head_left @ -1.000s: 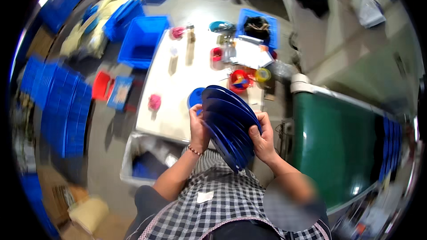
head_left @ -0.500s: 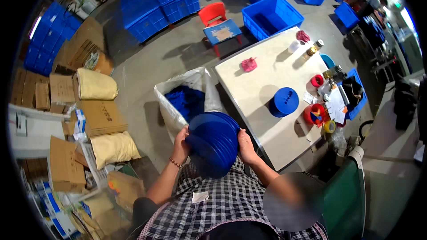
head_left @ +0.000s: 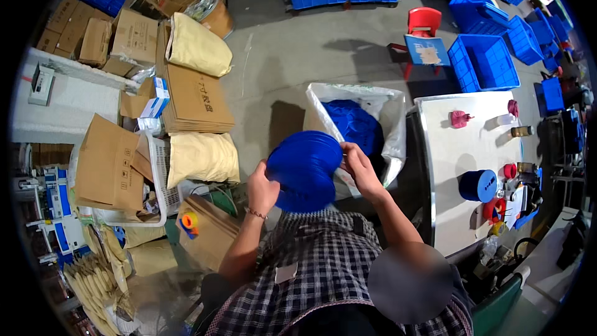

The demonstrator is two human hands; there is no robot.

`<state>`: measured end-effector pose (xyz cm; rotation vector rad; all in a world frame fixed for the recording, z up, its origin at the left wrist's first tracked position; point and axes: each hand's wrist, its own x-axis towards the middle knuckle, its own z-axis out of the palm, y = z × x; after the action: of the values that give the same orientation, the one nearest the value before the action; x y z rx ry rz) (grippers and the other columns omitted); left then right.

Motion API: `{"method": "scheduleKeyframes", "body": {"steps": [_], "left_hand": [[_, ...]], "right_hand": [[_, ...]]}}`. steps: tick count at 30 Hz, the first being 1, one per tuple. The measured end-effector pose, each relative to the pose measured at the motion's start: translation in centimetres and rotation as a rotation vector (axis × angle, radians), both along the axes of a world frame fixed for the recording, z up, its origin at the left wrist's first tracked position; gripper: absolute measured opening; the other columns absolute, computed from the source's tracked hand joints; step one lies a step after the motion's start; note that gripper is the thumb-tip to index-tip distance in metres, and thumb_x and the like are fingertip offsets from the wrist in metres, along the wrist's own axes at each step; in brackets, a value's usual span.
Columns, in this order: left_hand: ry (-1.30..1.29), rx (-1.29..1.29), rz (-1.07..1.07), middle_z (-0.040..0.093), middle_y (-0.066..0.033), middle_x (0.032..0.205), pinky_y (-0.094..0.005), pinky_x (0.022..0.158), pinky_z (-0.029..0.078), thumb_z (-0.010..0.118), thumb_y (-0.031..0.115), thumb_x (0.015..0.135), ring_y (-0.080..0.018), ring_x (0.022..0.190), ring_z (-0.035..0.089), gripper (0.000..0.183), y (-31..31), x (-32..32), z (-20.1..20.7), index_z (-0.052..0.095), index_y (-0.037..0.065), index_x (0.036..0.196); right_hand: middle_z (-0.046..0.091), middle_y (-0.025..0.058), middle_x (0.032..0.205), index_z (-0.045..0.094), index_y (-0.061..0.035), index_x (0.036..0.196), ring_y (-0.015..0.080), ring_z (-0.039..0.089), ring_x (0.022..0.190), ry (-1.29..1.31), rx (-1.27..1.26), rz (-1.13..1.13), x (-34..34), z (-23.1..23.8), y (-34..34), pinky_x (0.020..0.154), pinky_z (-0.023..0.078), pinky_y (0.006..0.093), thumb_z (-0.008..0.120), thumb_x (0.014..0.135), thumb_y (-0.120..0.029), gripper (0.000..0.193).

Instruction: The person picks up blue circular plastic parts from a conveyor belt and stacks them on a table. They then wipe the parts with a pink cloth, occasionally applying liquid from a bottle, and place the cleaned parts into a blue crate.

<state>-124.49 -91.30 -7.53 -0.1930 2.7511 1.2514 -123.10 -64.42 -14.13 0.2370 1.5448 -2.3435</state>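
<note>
In front of my checked apron I hold a tilted stack of thin round blue discs (head_left: 302, 171). My left hand (head_left: 263, 188) is closed on the stack's left edge, with a beaded bracelet on its wrist. At the upper right edge, my right hand (head_left: 360, 168) grips the same stack. Just beyond the stack, slightly to the right, stands a white woven sack (head_left: 394, 126) with its mouth wide. More blue pieces (head_left: 353, 123) lie inside that sack. Fingertips behind the stack are partly hidden.
To the right stands a white table (head_left: 444, 205) bearing a round blue stack (head_left: 478, 185), jars and small red containers. Flattened cartons (head_left: 202, 102) and yellowish sacks (head_left: 202, 158) are at my left. A red chair (head_left: 425, 22) and blue crates (head_left: 485, 65) stand beyond.
The view has swung left, so the table and sack appear farther right. Both hands still hold the disc stack, which has tilted differently.
</note>
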Motion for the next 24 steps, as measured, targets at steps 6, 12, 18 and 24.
{"method": "scheduleKeyframes", "body": {"steps": [6, 12, 18, 24], "left_hand": [[-0.291, -0.172, -0.014, 0.068, -0.0287, 0.104, -0.0415, 0.088, 0.052, 0.060, -0.002, 0.075, -0.0414, 0.102, 0.067, 0.045, -15.2, -9.1, 2.7, 0.061, -0.003, 0.120], [-0.597, 0.554, 0.341, 0.071, -0.0113, 0.103, -0.0356, 0.076, 0.059, 0.063, 0.006, 0.091, -0.0194, 0.086, 0.070, 0.023, -23.8, -16.2, -1.7, 0.067, -0.008, 0.109], [-0.902, 0.874, 0.356, 0.071, -0.0132, 0.105, -0.0406, 0.087, 0.059, 0.066, 0.002, 0.090, -0.0238, 0.094, 0.070, 0.023, -21.4, -29.7, -0.4, 0.066, -0.006, 0.111], [-1.037, 1.096, 0.311, 0.070, -0.0060, 0.102, -0.0410, 0.096, 0.053, 0.071, 0.003, 0.086, -0.0206, 0.098, 0.068, 0.018, -17.3, -43.8, -1.9, 0.067, 0.003, 0.104]], "right_hand": [[0.045, 0.0143, 0.146, 0.032, -0.0001, 0.152, 0.0230, 0.043, 0.135, -0.200, -0.092, 0.220, -10.5, 1.0, -19.2, 0.114, 0.034, 0.0387, 0.049, 0.104, -0.054, 0.074], [0.034, 0.0184, 0.159, 0.032, -0.0020, 0.155, 0.0293, 0.031, 0.147, -0.269, -0.109, 0.449, -21.0, -0.2, -23.7, 0.121, 0.023, 0.0424, 0.036, 0.099, -0.070, 0.088], [0.021, 0.0184, 0.165, 0.017, -0.0070, 0.160, 0.0311, 0.021, 0.152, -0.345, -0.382, 0.211, -30.3, -2.4, -21.9, 0.123, 0.019, 0.0463, 0.037, 0.098, -0.072, 0.092], [0.022, 0.0148, 0.165, 0.018, -0.0105, 0.161, 0.0286, 0.025, 0.151, -0.317, -0.508, 0.115, -43.3, -4.9, -18.2, 0.123, 0.024, 0.0456, 0.034, 0.102, -0.065, 0.082]]}}
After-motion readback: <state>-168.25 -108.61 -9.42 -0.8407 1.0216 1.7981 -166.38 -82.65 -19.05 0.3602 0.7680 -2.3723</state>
